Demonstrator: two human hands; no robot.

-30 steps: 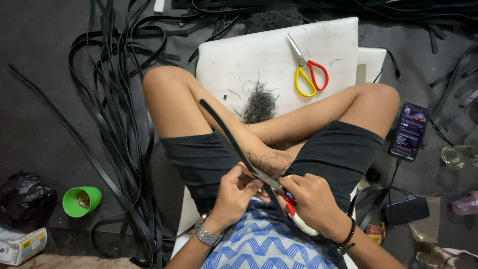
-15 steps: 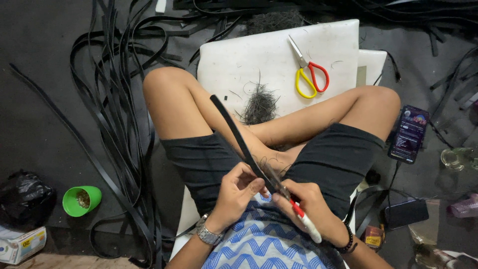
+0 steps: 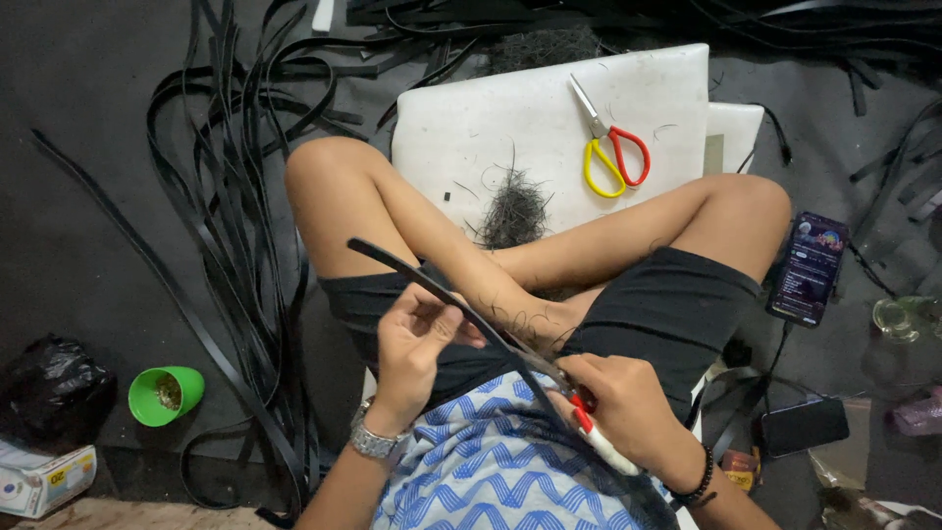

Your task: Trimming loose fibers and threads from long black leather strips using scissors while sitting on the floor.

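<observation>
I sit cross-legged and look down at my lap. My left hand pinches a long black strip that runs from upper left down across my lap. My right hand grips a tool with a red and white handle whose blade lies against the strip near my ankle. A watch is on my left wrist and a dark bead bracelet on my right.
A white board in front of my legs carries red and yellow scissors and a pile of thin black shavings. Many black strips cover the floor at left. A green cup sits lower left, a lit phone at right.
The strip's free end has swung down and to the left. My right hand and the tool have shifted slightly along the strip. My left hand keeps its hold.
</observation>
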